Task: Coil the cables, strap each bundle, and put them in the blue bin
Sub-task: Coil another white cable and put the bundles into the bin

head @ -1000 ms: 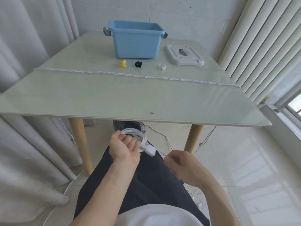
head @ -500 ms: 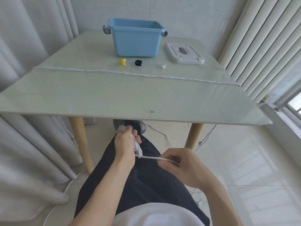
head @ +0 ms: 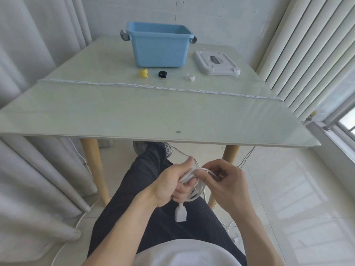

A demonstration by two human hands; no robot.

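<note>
Coiling step judged in hand: white cable coil (head: 194, 184) is gripped in the curled left hand (head: 172, 183) over the lap, a strand pinched by the right hand (head: 224, 181) just beside it; next, a strap and the blue bin (head: 159, 48), well ahead, are called for.

Bright, soft daylight, coming in from window (head: 345, 120) at right edge. Glass table top (head: 134, 116) picks up pale sheen, bit of glare toward far right corner. Floor tiles (head: 288, 189) glossy, streaky window reflections. Shadows weak, mostly under table. Wide-angle lens bends curtains (head: 28, 169) and blinds (head: 307, 45) near edges. Overall slightly soft, compression mush; hands slightly motion-blurred.
</note>
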